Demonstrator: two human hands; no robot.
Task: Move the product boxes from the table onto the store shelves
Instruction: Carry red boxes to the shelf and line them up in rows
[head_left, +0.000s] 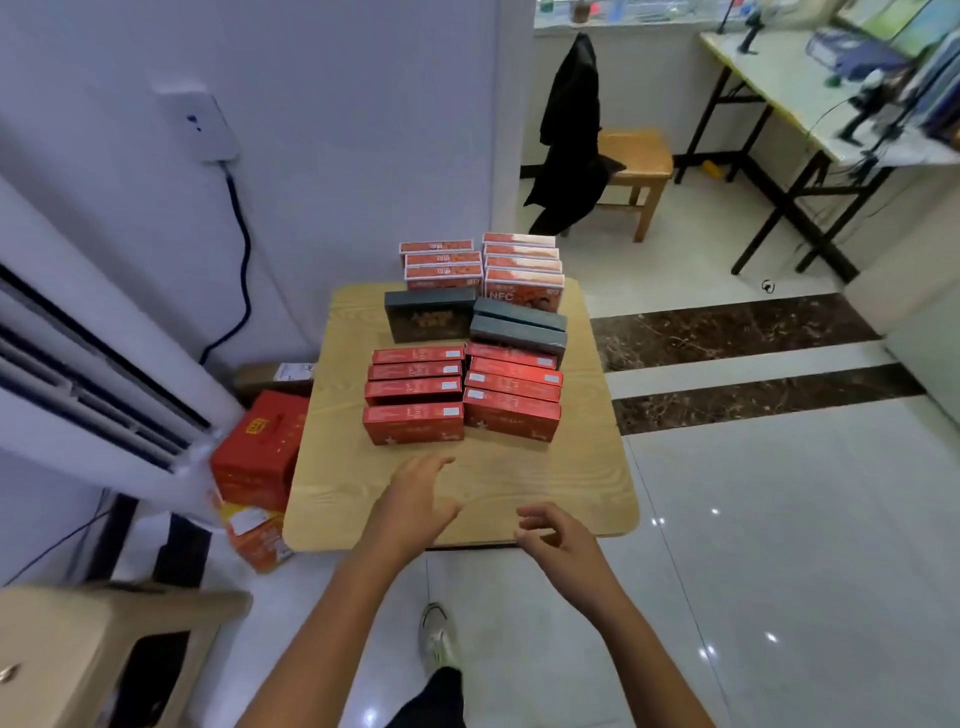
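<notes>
on the floor left of the table (587, 467) sits a red carton (260, 452), which i judge is not part of the load. on the table the product boxes stand in two columns. nearest is the left red row (413, 423), four boxes on edge, one behind the other. behind it stands one dark box (430, 317), and at the far edge a short stack of orange boxes (441, 267). the left hand (415, 499) hovers over bare wood just short of the front red box, fingers stretched forward and holding nothing.

to the right, the right red row (511, 415) matches the left one, with a dark pair (517, 330) and a taller orange stack (523, 283) behind it. the right hand (550, 535) hangs over the table's near edge, fingers loosely curled and empty.

these look like thin printed cardboard cartons: stiff along the edges, probably light, and glossy enough to slide against each other. i judge that a whole row could be lifted at once with a palm flat on the front face and another on the back, or on the two short ends. the squeeze needs to be even so the middle boxes do not drop out. hard pressure on the broad faces could dent them. no shelves are in view.
</notes>
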